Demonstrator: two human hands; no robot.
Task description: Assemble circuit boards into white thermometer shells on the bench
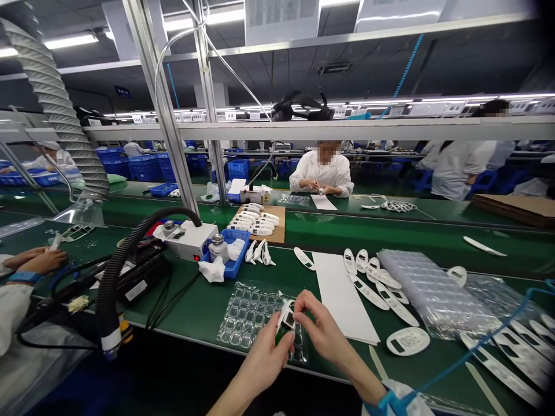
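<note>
Tabletop (203, 312): green, smooth; bears all items below. Directions taken from the hands.

Tray stack (420, 289): clear plastic, ridged and glossy; between two and three o'clock.

Paper (338, 289): white, flat, long rectangle; two o'clock, near the right hand.

Pocketed sheet (238, 323): thin, shiny clear plastic, rows of squarish recesses; nine o'clock, reaching beneath the hands.

Blue bin (237, 267): plastic, straight-walled; between ten and eleven o'clock, holding a metal-capped bottle (218, 248).

Left hand (271, 352): curled round the held casing, thumb along its lower edge.

Right hand (323, 326): narrow, fingertips bent to the casing's two o'clock edge (blue strap (392, 401) at the wrist); whether it grips cannot be told.

Loose casings (368, 292): white, elongated ovals with cut-outs; two o'clock, beyond the paper.

Held casing (284, 315): white, rounded, dark window; between the hands, tilted, above the pocketed sheet.
</note>
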